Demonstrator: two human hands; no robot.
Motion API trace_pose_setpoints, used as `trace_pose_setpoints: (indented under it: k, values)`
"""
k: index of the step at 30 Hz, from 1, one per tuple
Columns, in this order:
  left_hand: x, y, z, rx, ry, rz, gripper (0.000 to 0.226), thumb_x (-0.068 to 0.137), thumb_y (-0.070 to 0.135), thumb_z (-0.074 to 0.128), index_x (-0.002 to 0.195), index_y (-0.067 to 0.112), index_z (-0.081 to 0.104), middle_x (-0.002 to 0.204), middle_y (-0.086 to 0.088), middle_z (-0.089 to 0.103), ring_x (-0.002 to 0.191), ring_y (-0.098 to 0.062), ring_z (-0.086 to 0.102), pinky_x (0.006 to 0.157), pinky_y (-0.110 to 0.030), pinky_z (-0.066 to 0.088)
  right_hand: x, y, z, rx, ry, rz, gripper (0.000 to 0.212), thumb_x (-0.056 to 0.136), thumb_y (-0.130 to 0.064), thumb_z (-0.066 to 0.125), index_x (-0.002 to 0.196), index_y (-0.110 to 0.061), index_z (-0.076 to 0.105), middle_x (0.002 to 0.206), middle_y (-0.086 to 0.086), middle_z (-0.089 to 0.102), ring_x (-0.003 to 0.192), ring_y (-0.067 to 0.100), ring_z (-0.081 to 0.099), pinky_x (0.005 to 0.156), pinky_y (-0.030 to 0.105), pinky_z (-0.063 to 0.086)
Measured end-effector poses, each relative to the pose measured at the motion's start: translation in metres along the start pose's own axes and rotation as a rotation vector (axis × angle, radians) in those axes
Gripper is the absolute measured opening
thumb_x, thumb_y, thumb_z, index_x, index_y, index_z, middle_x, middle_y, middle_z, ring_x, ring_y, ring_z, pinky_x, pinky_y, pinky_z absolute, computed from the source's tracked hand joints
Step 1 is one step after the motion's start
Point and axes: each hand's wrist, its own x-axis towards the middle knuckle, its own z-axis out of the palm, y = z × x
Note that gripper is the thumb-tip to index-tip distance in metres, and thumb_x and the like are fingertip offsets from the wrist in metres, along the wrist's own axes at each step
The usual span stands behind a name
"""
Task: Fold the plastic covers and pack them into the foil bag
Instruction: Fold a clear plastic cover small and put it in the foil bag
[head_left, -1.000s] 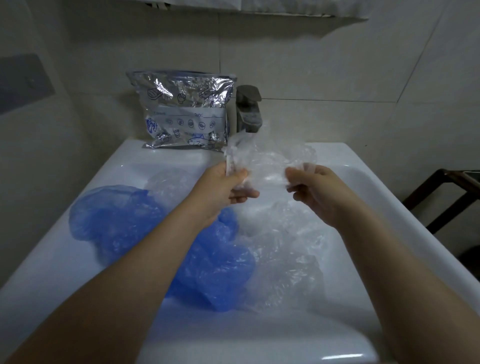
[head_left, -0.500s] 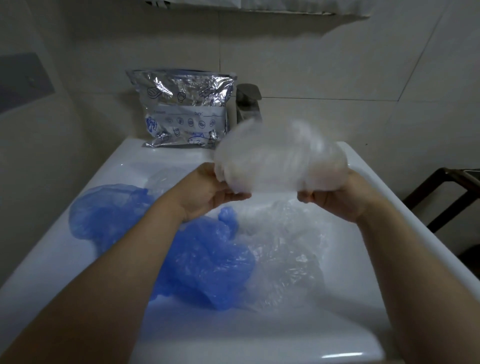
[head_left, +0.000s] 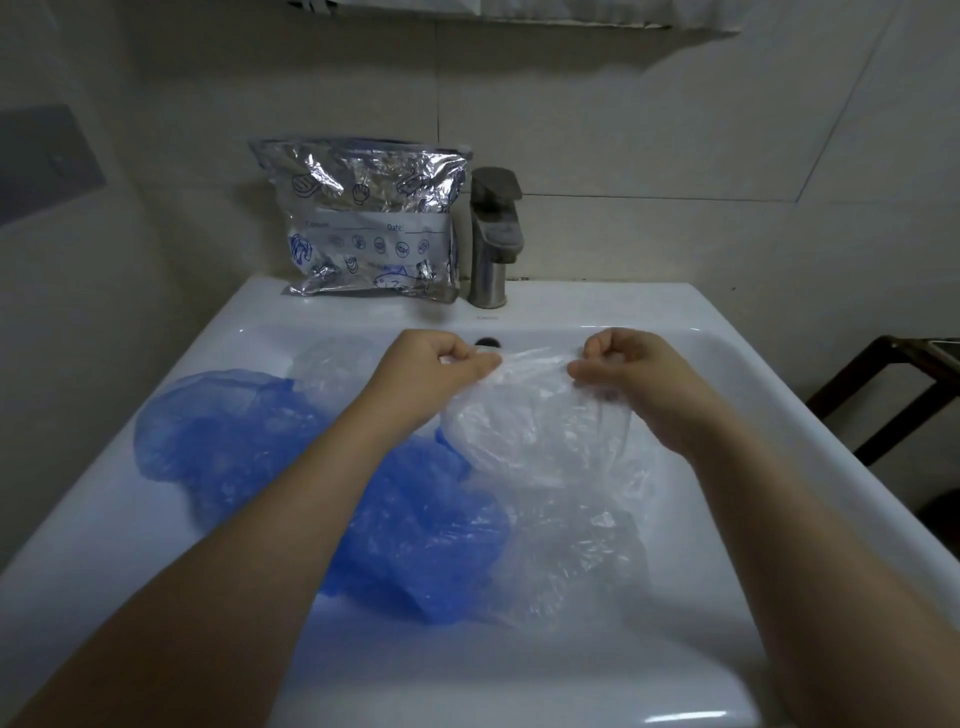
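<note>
A clear plastic cover hangs stretched between my two hands over the sink. My left hand pinches its left edge and my right hand pinches its right edge, both with curled fingers. Under them in the basin lie blue plastic covers and more clear covers; another clear one shows behind my left wrist. The silver foil bag with blue printed drawings stands on the sink's back ledge against the wall, left of the tap.
The white sink fills the view, with its overflow hole between my hands. A metal tap stands right of the foil bag. A dark wooden frame stands at the right, tiled wall behind.
My hands moved the clear cover down and forward from in front of the tap to just over the basin, and drew apart, so the cover now hangs spread below them.
</note>
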Motion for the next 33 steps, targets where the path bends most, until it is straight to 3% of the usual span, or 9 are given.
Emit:
trace_pose_setpoints:
  k: [4, 9, 13, 15, 18, 22, 25, 29, 33]
  values:
    - [0.002, -0.002, -0.002, -0.083, -0.079, -0.057, 0.019, 0.079, 0.007, 0.071, 0.074, 0.021, 0.059, 0.079, 0.007, 0.058, 0.069, -0.005, 0.054, 0.058, -0.003, 0.043, -0.001, -0.001, -0.006, -0.005, -0.042, 0.027, 0.016, 0.083, 0.004, 0.061, 0.094, -0.007, 0.062, 0.085, 0.013, 0.059, 0.078, 0.024, 0.056, 0.082, 0.035, 0.049]
    - [0.001, -0.001, -0.002, -0.231, -0.136, -0.076, 0.028, 0.079, -0.007, 0.064, 0.085, 0.02, 0.062, 0.087, 0.006, 0.062, 0.073, -0.005, 0.059, 0.064, -0.012, 0.049, -0.001, -0.001, -0.006, -0.205, 0.025, -0.051, 0.015, 0.084, 0.005, 0.061, 0.092, -0.007, 0.065, 0.075, 0.004, 0.061, 0.068, 0.014, 0.053, 0.066, 0.022, 0.043]
    - [0.0, 0.001, -0.002, -0.19, -0.118, -0.059, 0.024, 0.082, -0.001, 0.064, 0.091, 0.021, 0.066, 0.089, 0.006, 0.065, 0.077, -0.006, 0.061, 0.067, -0.01, 0.05, -0.002, -0.005, -0.013, -0.294, 0.02, -0.148, 0.008, 0.087, -0.007, 0.063, 0.081, -0.012, 0.066, 0.075, 0.002, 0.062, 0.067, 0.008, 0.054, 0.063, 0.015, 0.042]
    - [0.0, 0.0, -0.001, -0.101, -0.084, -0.039, 0.013, 0.085, 0.007, 0.065, 0.091, 0.018, 0.067, 0.086, 0.002, 0.064, 0.079, -0.011, 0.058, 0.072, -0.017, 0.047, -0.003, -0.004, -0.018, -0.296, -0.057, -0.137, 0.009, 0.087, -0.014, 0.064, 0.078, -0.015, 0.068, 0.075, -0.001, 0.065, 0.069, 0.006, 0.056, 0.065, 0.016, 0.042]
    - [0.001, -0.003, -0.003, -0.062, -0.059, -0.04, 0.005, 0.087, 0.017, 0.063, 0.083, 0.018, 0.066, 0.08, -0.003, 0.058, 0.076, -0.014, 0.051, 0.072, -0.026, 0.041, -0.005, -0.001, -0.022, -0.155, -0.2, -0.084, 0.01, 0.082, -0.023, 0.064, 0.08, -0.014, 0.069, 0.069, -0.007, 0.065, 0.065, 0.003, 0.057, 0.065, 0.014, 0.043]
    - [0.002, -0.004, -0.008, -0.226, -0.149, -0.105, 0.009, 0.088, 0.011, 0.06, 0.082, 0.013, 0.066, 0.074, -0.002, 0.067, 0.071, -0.013, 0.061, 0.07, -0.024, 0.049, -0.002, 0.003, -0.024, 0.095, -0.237, 0.04, 0.024, 0.075, -0.027, 0.061, 0.088, -0.006, 0.065, 0.08, 0.004, 0.065, 0.075, 0.013, 0.06, 0.077, 0.025, 0.048]
    - [0.001, -0.007, -0.01, -0.363, -0.194, -0.137, 0.015, 0.089, 0.003, 0.054, 0.088, 0.011, 0.066, 0.07, 0.0, 0.071, 0.066, -0.009, 0.066, 0.066, -0.02, 0.055, -0.001, 0.004, -0.02, 0.282, -0.201, 0.135, 0.009, 0.086, -0.015, 0.056, 0.087, -0.008, 0.062, 0.071, 0.0, 0.067, 0.067, 0.012, 0.065, 0.067, 0.022, 0.054]
    - [0.002, -0.008, -0.011, -0.512, -0.174, -0.134, 0.033, 0.092, 0.001, 0.048, 0.109, 0.026, 0.062, 0.083, 0.001, 0.07, 0.075, -0.007, 0.068, 0.067, -0.018, 0.054, -0.001, 0.001, -0.016, 0.447, -0.155, 0.108, 0.021, 0.094, -0.004, 0.045, 0.103, -0.011, 0.062, 0.065, -0.002, 0.062, 0.058, 0.009, 0.061, 0.058, 0.019, 0.051]
    - [0.0, -0.003, -0.01, -0.547, -0.191, -0.092, 0.034, 0.094, -0.004, 0.041, 0.102, 0.019, 0.064, 0.077, 0.003, 0.073, 0.074, -0.006, 0.069, 0.071, -0.018, 0.053, 0.0, -0.002, -0.009, 0.494, -0.025, 0.056, 0.033, 0.092, 0.004, 0.04, 0.098, -0.019, 0.063, 0.055, -0.002, 0.049, 0.046, 0.008, 0.047, 0.045, 0.014, 0.041]
